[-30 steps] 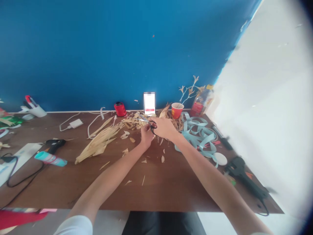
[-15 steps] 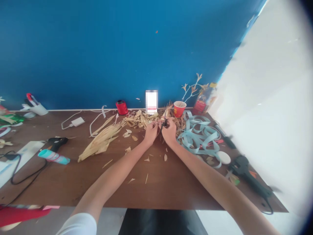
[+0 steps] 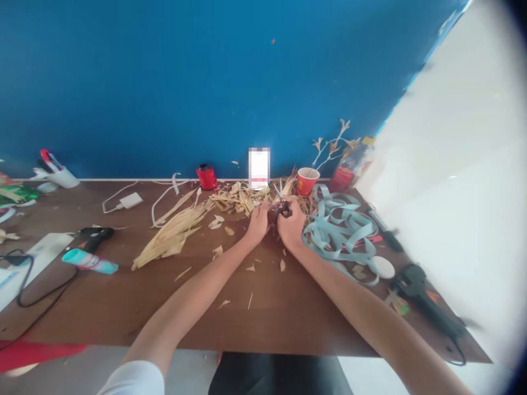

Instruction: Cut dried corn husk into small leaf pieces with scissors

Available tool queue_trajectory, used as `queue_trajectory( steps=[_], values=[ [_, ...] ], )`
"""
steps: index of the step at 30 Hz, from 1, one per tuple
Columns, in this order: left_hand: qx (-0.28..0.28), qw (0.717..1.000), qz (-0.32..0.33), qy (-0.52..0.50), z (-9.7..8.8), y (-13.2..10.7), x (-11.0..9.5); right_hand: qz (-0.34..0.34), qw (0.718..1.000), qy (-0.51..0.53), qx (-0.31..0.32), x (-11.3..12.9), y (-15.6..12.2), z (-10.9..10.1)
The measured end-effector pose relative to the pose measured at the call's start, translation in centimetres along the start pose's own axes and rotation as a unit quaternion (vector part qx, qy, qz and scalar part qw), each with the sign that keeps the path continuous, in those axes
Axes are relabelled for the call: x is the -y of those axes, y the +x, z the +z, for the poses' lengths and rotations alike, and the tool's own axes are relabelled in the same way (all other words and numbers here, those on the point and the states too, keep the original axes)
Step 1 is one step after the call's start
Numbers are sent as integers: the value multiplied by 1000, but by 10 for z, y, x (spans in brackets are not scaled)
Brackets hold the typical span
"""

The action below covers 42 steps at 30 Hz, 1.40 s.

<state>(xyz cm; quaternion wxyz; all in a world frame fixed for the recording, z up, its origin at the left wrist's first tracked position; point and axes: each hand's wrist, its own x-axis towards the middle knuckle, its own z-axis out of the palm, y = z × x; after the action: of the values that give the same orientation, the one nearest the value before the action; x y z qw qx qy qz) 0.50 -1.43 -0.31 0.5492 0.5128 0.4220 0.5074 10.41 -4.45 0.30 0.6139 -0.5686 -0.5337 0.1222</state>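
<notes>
My right hand [image 3: 291, 222] is closed around the black handles of a pair of scissors [image 3: 279, 191]. Their blades point up and away from me, spread apart. Close beside it, my left hand [image 3: 259, 222] is closed in a pinch, and what its fingers hold is too small to name. Both hands are just above the table, in front of a heap of dried husk scraps [image 3: 236, 197]. To the left lies a bundle of long pale dried husks [image 3: 171, 238]. Small cut leaf-shaped pieces [image 3: 229, 231] are scattered near my left wrist.
Light-blue ribbon [image 3: 329, 236] lies in loops right of my hands. Behind it stand a red paper cup [image 3: 307, 184] with husk-flower stems and a bottle [image 3: 346, 170]. Glue guns lie at right [image 3: 428, 302] and left [image 3: 93, 238]. A red container [image 3: 206, 177] stands by the wall.
The scissors' blades, closer together before, are now spread wider. Both hands are still side by side; the whole view has shifted slightly.
</notes>
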Motion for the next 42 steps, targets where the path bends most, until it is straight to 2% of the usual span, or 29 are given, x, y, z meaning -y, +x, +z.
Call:
queue_trajectory(
  steps=[7,11,20,31,36,38,42],
  values=[
    [0,998,-5,-66,0,2,-3,15,998,30,-48,-5,2,3],
    [11,999,-10,-46,2,0,-5,29,998,29,-54,-7,4,1],
    [47,998,15,33,1,-2,-4,9,998,33,-57,-5,5,1],
    [84,994,12,71,-2,-3,-10,-23,996,75,30,-7,14,-10],
    [106,993,7,54,-4,0,-5,-36,994,93,53,-4,13,-9],
    [100,995,0,29,-5,2,-2,-29,993,101,53,-4,11,-8],
    [44,999,-6,-23,-5,4,-1,-20,998,63,-1,-5,6,-8]
  ],
)
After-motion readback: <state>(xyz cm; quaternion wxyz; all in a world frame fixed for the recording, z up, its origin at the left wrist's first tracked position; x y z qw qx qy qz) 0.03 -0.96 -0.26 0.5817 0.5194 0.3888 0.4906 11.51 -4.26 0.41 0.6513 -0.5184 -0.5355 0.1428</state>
